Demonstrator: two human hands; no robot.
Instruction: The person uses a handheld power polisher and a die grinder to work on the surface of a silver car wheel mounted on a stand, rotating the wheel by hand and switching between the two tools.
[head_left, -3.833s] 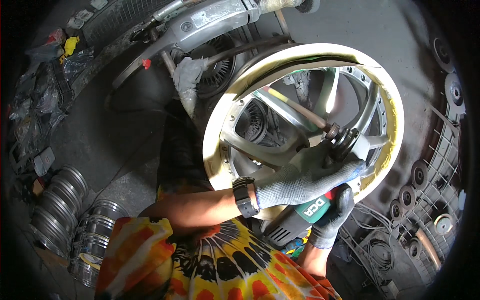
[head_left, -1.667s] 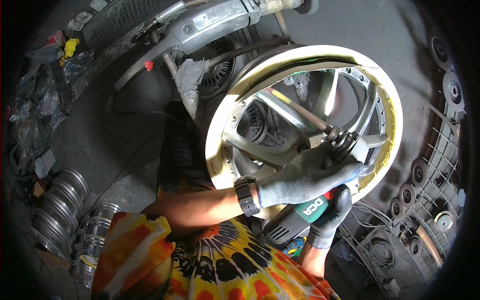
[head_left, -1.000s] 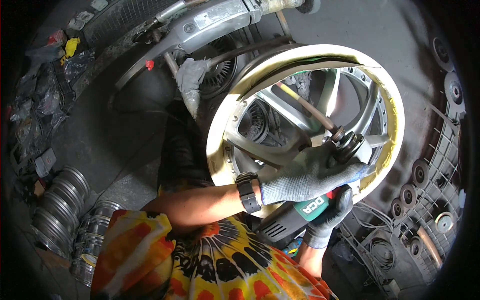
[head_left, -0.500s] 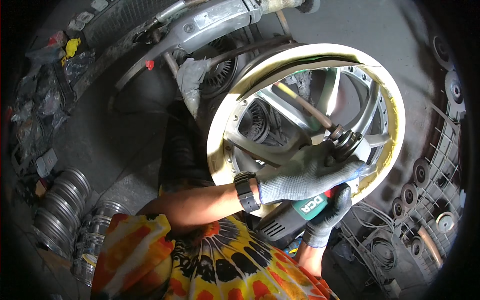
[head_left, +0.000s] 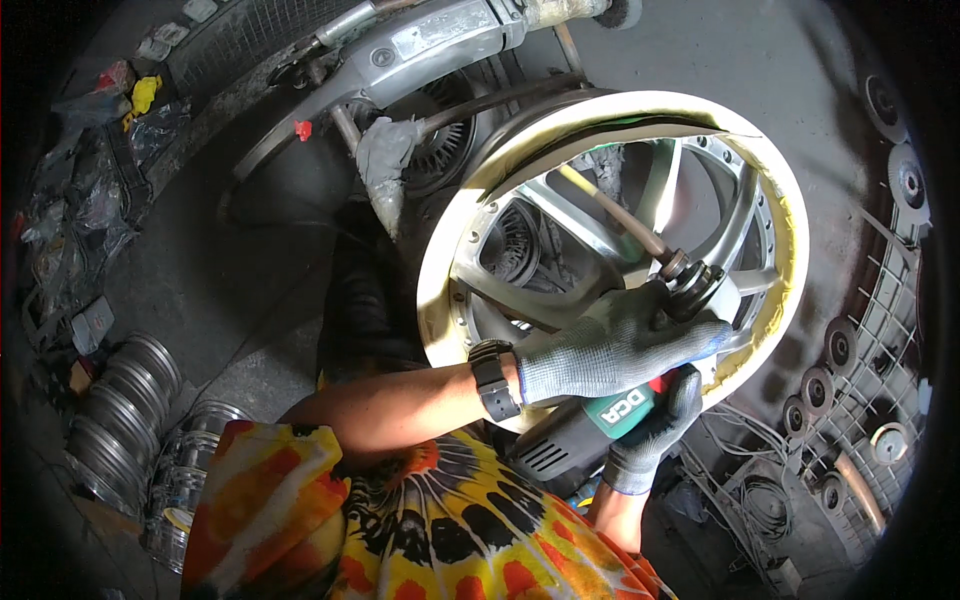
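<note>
A green and black power grinder (head_left: 565,440) with a long thin shaft lies across my front, its shaft tip (head_left: 580,182) over the wheel's spokes. My left hand (head_left: 610,345), in a grey knitted glove, wraps round the front of its body just behind the dark collar (head_left: 690,282). Farther back, my right hand (head_left: 655,430), gloved as well, grips the green housing. Beneath the tool stands a large silver alloy wheel (head_left: 560,215), tilted toward me, with yellow tape (head_left: 790,240) along its rim. The left hand's fingers cover part of the lower spokes.
A large grey power tool (head_left: 430,50) lies across a metal stand at the back. Stacked metal rims (head_left: 125,420) sit at the lower left, below plastic bags (head_left: 100,200). To the right, several abrasive wheels (head_left: 840,345) hang by a wire grid (head_left: 880,350), with coiled cable (head_left: 768,505) below.
The shaft tip has shifted slightly to the right and down along the spokes. Both hands keep the same grip, and the view has shifted a little.
</note>
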